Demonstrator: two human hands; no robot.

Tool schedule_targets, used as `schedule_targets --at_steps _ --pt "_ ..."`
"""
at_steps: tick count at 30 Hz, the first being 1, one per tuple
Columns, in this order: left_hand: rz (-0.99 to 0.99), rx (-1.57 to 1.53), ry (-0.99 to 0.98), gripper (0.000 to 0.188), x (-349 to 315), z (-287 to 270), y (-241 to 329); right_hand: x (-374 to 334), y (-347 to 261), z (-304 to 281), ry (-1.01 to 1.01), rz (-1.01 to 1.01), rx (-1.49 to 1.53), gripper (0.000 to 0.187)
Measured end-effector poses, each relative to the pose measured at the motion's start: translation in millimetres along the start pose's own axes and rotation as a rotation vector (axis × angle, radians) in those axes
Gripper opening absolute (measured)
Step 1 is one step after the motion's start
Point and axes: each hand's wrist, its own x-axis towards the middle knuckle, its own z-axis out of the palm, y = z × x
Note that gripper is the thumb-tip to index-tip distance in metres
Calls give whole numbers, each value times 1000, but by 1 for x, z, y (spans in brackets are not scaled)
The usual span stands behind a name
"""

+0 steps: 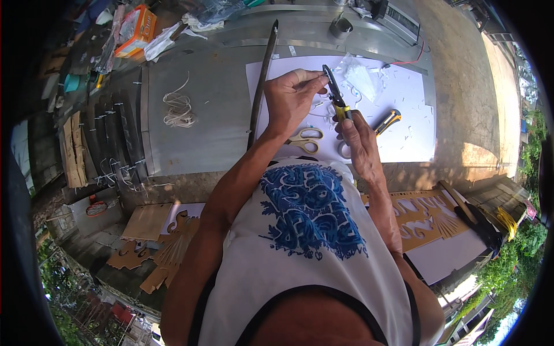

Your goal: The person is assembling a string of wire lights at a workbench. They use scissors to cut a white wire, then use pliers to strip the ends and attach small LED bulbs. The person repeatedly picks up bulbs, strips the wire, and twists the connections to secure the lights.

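Note:
In my right hand [362, 141] are pliers [333, 87] with a yellow-and-black handle, their dark jaws pointing away from me. My left hand [288, 101] pinches at the jaw tips; what lies between its fingers is too small to make out. Both hands are above a white sheet [412, 92] on the table. A pair of scissors with pale handles [306, 138] lies beneath my left forearm. Beside my right hand are a yellow-and-black utility knife [388, 122] and a partly hidden tape roll [344, 150]. Past the pliers sits a clear plastic bag [362, 79] with white contents.
A long dark rod [263, 81] crosses the sheet's left edge. Left of it lies a loose coil of pale cord [179, 109]. An orange box [136, 32], a metallic ring [341, 27] and a boxy device [398, 24] stand farther back. Cut-out brown panels [424, 216] lie behind me.

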Motion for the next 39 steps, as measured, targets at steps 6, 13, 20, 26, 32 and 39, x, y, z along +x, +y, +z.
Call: schedule_targets --at_steps 6,13,20,26,32,39 --pt "5 12 -1 17 0 0 0 0 -2 0 0 -14 14 53" --pt "4 -1 -2 17 0 -1 -3 2 3 5 36 -32 -66 39" --pt "-74 172 -160 20 7 -9 4 5 15 12 162 -263 -372 20" --pt "-136 -266 -215 16 9 -12 11 0 4 7 76 -167 -6 35" --pt "-206 -482 -291 16 12 -31 10 28 20 17 414 65 812 46" --pt "-340 -20 -566 23 14 -41 27 36 -2 2 212 -26 425 25"
